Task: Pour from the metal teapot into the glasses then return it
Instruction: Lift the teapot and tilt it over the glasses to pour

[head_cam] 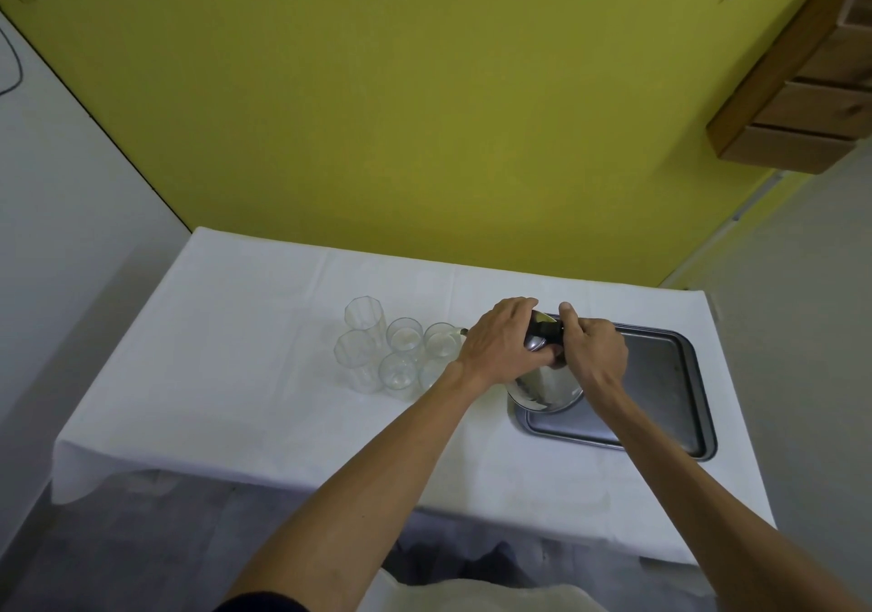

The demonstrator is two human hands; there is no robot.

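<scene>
Two hands on the metal teapot (547, 382), which is tilted w/ its base over the left edge of the grey tray (660, 375). My left hand (500, 344) presses flat over its top; my right hand (594, 352) is clamped round the black handle. Six clear glasses (401, 352) cluster just left of the tray, spout tip at the nearest one. Risk: tipping too fast could overshoot the rim & wet the white cloth, or knock the close-packed glasses. Pot is shiny, rounded steel.

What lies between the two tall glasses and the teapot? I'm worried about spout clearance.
The head view shows four short glasses clustered between the tall glasses and the tilted teapot; the left hand partly covers them.
</scene>
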